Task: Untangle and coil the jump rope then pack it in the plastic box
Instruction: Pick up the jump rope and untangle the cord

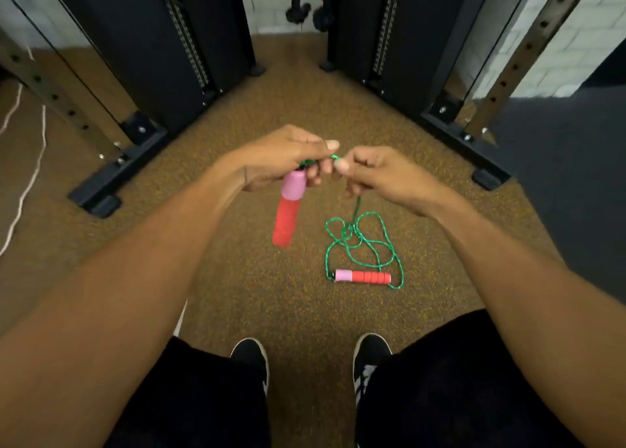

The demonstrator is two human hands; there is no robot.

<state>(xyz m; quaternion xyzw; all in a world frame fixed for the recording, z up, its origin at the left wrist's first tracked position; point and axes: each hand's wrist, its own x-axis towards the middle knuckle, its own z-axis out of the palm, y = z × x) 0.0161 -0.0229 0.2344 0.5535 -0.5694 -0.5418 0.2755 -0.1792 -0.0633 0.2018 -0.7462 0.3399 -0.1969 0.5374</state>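
In the head view, both hands are raised close together at the centre of the frame, their thumbs almost meeting. The left hand (284, 157) has its fingers curled round the green cord of the jump rope (364, 244) just where it enters the first handle (288, 210). That pink-and-red handle hangs below the palm, tilted toward 6 o'clock. The right hand (379, 173) pinches the same cord between thumb and forefinger, with its other fingers folded in. A short taut stretch of cord runs between the two hands.

From the right hand the cord drops toward 5 o'clock into a loose, crossed tangle on the speckled brown floor (237, 295). The second handle (362, 275) lies flat at the tangle's near edge, its pink end pointing to 9 o'clock.

Black shoes (250, 359) stand at 6 o'clock. Black machine columns (162, 40) rise at 11 and 1 o'clock.
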